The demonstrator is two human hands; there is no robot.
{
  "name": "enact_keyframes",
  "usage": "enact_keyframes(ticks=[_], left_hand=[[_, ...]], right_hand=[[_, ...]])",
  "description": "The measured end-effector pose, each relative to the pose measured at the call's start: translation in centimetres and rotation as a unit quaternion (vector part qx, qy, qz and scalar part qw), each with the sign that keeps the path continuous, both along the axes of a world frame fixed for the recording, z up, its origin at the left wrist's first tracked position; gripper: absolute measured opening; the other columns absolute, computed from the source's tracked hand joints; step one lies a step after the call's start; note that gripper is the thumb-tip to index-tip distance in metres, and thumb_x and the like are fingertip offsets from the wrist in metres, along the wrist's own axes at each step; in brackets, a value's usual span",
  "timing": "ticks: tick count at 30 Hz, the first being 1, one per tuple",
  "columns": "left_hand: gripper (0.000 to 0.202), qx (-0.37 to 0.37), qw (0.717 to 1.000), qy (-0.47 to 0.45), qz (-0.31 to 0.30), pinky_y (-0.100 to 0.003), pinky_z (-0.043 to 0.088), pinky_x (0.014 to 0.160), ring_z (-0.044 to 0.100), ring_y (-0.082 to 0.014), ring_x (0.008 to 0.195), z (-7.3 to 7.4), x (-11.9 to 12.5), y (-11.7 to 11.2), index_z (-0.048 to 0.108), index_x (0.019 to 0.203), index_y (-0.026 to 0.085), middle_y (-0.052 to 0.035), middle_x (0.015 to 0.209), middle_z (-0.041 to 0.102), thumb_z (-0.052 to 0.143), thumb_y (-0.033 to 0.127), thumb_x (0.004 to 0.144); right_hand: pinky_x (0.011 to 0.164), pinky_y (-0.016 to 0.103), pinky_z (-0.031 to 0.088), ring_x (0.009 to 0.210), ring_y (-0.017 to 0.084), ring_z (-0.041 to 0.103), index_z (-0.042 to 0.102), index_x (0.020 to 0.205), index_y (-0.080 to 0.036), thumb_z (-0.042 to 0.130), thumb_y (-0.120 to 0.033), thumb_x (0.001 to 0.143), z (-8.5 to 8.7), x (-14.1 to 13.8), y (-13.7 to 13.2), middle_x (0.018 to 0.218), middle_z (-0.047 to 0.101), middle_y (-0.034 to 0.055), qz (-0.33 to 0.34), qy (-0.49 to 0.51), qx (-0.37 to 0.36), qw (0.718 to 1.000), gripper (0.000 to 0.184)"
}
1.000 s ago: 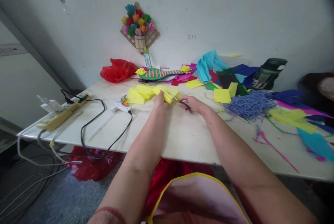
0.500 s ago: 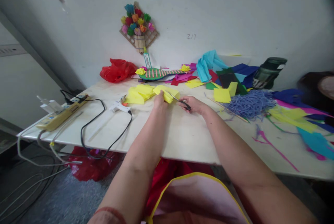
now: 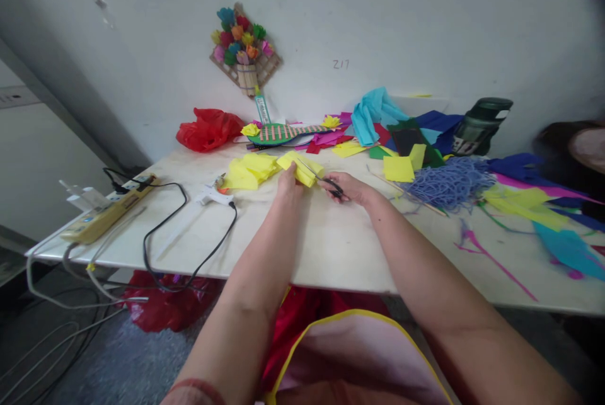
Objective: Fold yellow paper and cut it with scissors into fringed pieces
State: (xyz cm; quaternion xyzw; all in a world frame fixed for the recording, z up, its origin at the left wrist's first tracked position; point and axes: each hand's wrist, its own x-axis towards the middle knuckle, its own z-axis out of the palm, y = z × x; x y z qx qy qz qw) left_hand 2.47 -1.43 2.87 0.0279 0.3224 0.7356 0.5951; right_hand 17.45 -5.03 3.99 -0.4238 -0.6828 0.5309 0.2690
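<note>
Between the thumb and fingers of my left hand (image 3: 290, 183) is a folded piece of yellow crepe paper (image 3: 307, 173), held just over the table. My right hand (image 3: 347, 187) is closed round the dark handles of a pair of scissors (image 3: 335, 188). Their blades point left and lie along the yellow paper; how far apart the blades are is hard to make out. More yellow crepe paper (image 3: 250, 171) lies loose on the table just left of my left hand.
A white glue gun (image 3: 215, 196) and its black cord lie left, beside a power strip (image 3: 108, 211). Behind my hands is a green woven craft piece (image 3: 283, 133). Blue shredded strands (image 3: 449, 184), coloured paper and a dark bottle (image 3: 482, 126) are at right; red plastic (image 3: 210, 130) sits back left.
The view has shifted slightly, so the background sits a little further left. My hands keep nearly the same pose, with the paper and scissors still held.
</note>
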Motion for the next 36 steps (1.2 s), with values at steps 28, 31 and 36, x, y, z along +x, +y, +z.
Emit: enact_keyframes(ticks=[28,31,36], left_hand=[[0.018,-0.012,1.0,0.022,0.009,-0.032,0.05,0.077,0.06,-0.0176,0.09,-0.3,-0.3,0.6,0.055,0.096,0.017,-0.0071,0.096,0.062,0.052,0.016,0.078],[0.019,-0.013,0.999,0.028,0.014,-0.032,0.05,0.077,0.06,-0.0177,0.09,-0.6,-0.3,0.8,0.055,0.097,0.016,-0.0077,0.097,0.062,0.052,0.015,0.078],[0.013,0.003,0.999,0.041,0.017,-0.033,0.05,0.078,0.06,-0.0179,0.089,-1.1,-0.3,1.2,0.055,0.09,0.015,-0.0072,0.095,0.062,0.053,0.015,0.077]], right_hand=[[0.028,0.015,0.022,0.027,0.004,0.035,0.05,0.082,-0.016,0.066,-0.034,0.067,-0.6,-0.4,0.7,0.04,0.045,-0.0087,-0.034,0.016,0.023,0.999,0.028],[0.028,0.015,0.023,0.027,0.004,0.035,0.05,0.083,-0.016,0.065,-0.031,0.068,-0.4,-0.4,0.5,0.04,0.045,-0.009,-0.038,0.011,0.022,0.999,0.027],[0.028,0.015,0.023,0.028,0.004,0.035,0.049,0.083,-0.016,0.064,-0.028,0.069,-0.2,-0.3,0.4,0.04,0.044,-0.009,-0.03,0.016,0.021,0.999,0.024]])
